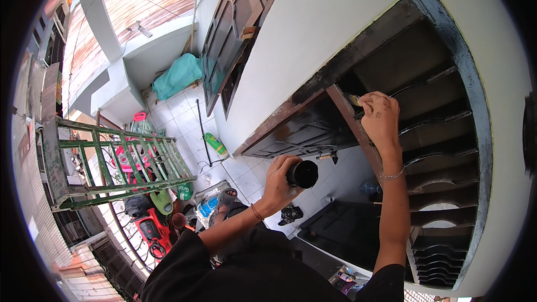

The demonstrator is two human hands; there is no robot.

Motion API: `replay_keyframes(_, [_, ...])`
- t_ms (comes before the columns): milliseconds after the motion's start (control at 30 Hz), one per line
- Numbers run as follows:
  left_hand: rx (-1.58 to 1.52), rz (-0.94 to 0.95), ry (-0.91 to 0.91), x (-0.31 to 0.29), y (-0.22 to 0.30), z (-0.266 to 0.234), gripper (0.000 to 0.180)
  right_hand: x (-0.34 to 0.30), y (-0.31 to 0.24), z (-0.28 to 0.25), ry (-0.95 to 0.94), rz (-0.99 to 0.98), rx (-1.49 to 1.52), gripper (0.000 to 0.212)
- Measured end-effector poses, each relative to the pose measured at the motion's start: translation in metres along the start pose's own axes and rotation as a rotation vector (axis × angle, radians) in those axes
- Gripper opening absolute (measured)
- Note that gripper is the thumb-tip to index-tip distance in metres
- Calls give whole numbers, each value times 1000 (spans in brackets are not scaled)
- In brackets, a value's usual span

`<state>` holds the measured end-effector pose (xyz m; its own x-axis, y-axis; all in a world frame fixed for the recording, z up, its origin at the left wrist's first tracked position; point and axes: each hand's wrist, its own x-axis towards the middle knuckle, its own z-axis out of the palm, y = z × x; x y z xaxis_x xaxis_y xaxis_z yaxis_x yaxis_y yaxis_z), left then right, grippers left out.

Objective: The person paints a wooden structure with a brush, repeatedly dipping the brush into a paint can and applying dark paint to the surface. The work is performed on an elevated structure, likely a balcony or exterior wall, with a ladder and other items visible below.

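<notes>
My left hand (275, 187) is wrapped round a black cup-like container (305, 174), its dark opening facing up. Up and to the right, my right hand (381, 116) pinches a small paintbrush (354, 100), mostly hidden by the fingers. The brush end is close to a brown wooden post (342, 104); whether it touches cannot be made out. Right of that post, a tall window frame holds wavy black slats (442, 150), and its outer edge (469, 59) is blue-grey. Below the post, a dark panelled door (305, 128) stands between the two hands.
A green metal ladder (123, 187) leans at the left. Beyond lie a teal sheet (178, 76), a green bottle (215, 144) and an open window panel (229, 28). A red power machine (154, 235) and a black panel (344, 235) are lower down, above the tiled floor (243, 182).
</notes>
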<state>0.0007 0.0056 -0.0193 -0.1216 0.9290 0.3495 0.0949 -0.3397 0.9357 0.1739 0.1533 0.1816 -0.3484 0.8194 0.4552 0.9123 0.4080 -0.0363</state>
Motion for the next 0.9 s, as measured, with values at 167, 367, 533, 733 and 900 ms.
replay_keyframes(167, [12, 7, -21, 3, 6, 2, 58, -1, -1, 0, -8, 39, -54, 12])
replay_keyframes(367, [49, 10, -10, 3, 22, 7, 59, -4, 6, -11, 45, 53, 28, 13])
replay_keyframes(533, [44, -8, -35, 9, 43, 31, 59, -29, 17, -16, -33, -35, -41, 18])
replay_keyframes(733, [139, 58, -27, 16, 87, 68, 49, -39, 61, -68, 123, 57, -44, 16])
replay_keyframes(900, [119, 29, 47, 3, 125, 115, 52, -100, 56, -128, 264, 135, 231, 11])
